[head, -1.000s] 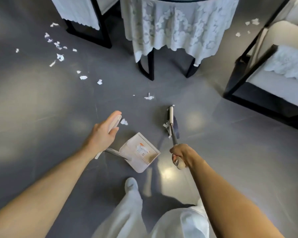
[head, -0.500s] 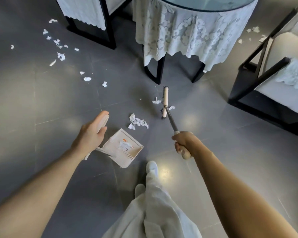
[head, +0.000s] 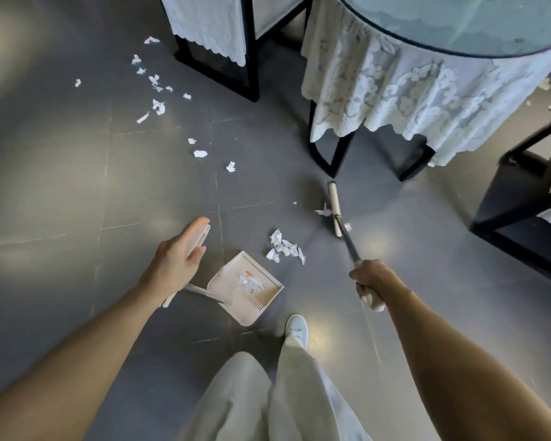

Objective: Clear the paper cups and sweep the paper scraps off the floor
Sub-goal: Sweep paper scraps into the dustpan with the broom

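Fingers (head: pixel 361 286) of the right hand (head: pixel 368 281) curl tight round the pale end grip of the broom (head: pixel 334 202). Its handle runs up and left from that hand to the head near centre frame, and the head's long axis lies almost top to bottom. The left hand (head: pixel 175 265) wraps the dustpan (head: pixel 245 288) handle, fingers close together. The pan's mouth faces upper right, toward a heap of paper scraps (head: pixel 285 248) just beyond it. Loose scraps (head: pixel 158 106) lie scattered at upper left.
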Motion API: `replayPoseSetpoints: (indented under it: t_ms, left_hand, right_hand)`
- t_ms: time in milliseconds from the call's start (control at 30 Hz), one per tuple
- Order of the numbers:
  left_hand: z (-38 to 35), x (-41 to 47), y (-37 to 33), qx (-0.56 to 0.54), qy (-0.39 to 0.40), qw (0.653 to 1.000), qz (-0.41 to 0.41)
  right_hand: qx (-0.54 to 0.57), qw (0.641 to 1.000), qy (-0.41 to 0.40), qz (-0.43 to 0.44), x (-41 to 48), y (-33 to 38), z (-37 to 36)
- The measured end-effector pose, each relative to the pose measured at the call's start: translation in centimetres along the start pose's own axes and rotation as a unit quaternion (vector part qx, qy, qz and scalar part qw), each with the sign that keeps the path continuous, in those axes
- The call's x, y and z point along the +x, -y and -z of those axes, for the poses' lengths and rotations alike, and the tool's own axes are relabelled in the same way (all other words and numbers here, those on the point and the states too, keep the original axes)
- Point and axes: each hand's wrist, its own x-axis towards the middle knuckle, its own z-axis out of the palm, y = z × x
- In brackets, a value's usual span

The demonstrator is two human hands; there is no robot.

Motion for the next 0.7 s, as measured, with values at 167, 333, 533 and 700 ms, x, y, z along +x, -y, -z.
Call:
replayPoseSetpoints:
  t_ms: [167, 333, 533, 700]
  left_hand:
    - [0.6, 2.0, 1.6, -0.016, 0.013, 1.000, -0.009]
    - [1.5, 3.6, 3.1, -0.014, 0.061, 0.997, -0.054]
    - [2.3, 4.0, 4.6, -0.015, 0.081, 0.994, -0.065]
    - [2.4, 4.4, 5.0, -0.021, 0.060, 0.996, -0.060]
  right_hand:
    - [0.106, 0.994, 0.038, -0.010, -0.1, 4.1, -3.6]
    - [0.244, 0.968, 0.059, -0.031, -2.7, 5.2, -6.9]
    - [0.256, 0.966, 0.010, 0.007, -5.8, 4.5, -8.1]
    - [0.231, 0.972, -0.028, 0.018, -5.0, 4.1, -6.7]
